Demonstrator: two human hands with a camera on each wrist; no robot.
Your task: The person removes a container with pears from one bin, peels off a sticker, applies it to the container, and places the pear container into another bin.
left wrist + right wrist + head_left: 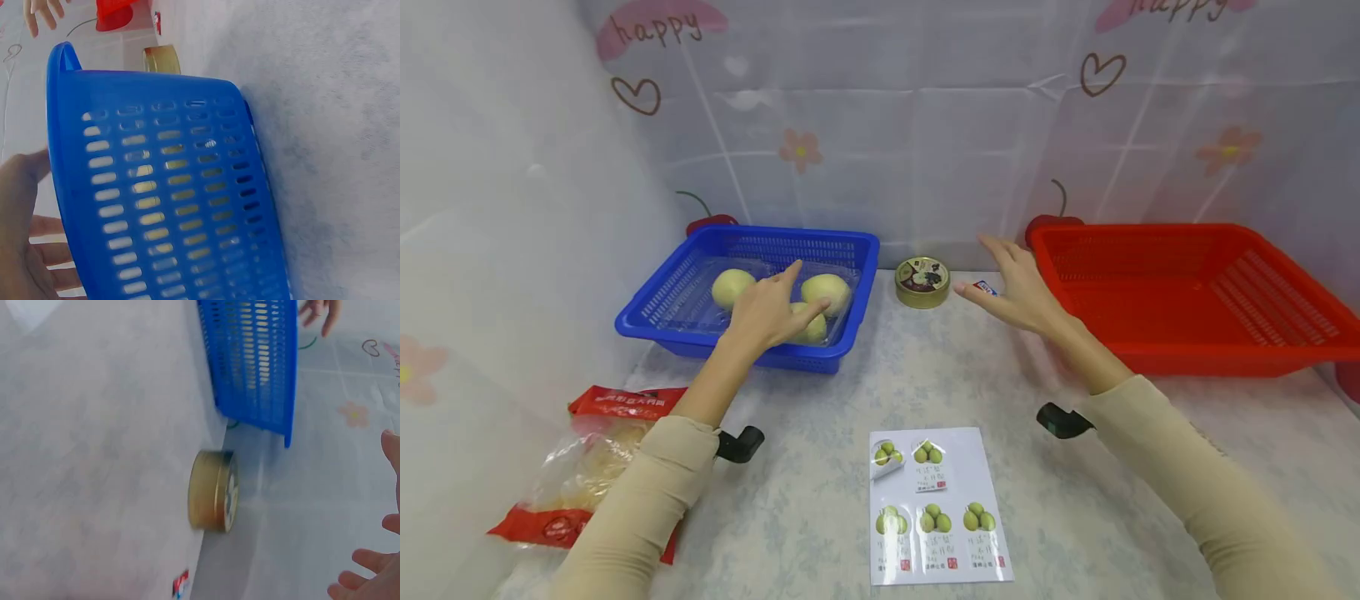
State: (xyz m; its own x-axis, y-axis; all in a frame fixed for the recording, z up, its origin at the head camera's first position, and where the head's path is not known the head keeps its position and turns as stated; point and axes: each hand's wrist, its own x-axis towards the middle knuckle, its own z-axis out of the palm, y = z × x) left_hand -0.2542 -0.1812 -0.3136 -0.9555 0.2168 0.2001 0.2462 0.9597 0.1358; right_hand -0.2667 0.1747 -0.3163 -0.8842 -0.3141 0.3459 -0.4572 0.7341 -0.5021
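Note:
My left hand is above the blue basket, its thumb and fingers spread, holding nothing. Around it in that basket are three pale yellow-green round fruits in clear plastic packaging. The left wrist view shows the hand beyond the basket's rim, with the fruits dimly visible through the slots. My right hand hovers with spread fingers between a round gold tin and the red basket. In the right wrist view, that hand's fingers grip nothing.
A sheet of fruit stickers lies at the front middle, one sticker partly peeled. A red and clear food bag sits by my left forearm. Near my right fingers is a small blue-and-red packet. A patterned curtain hangs behind.

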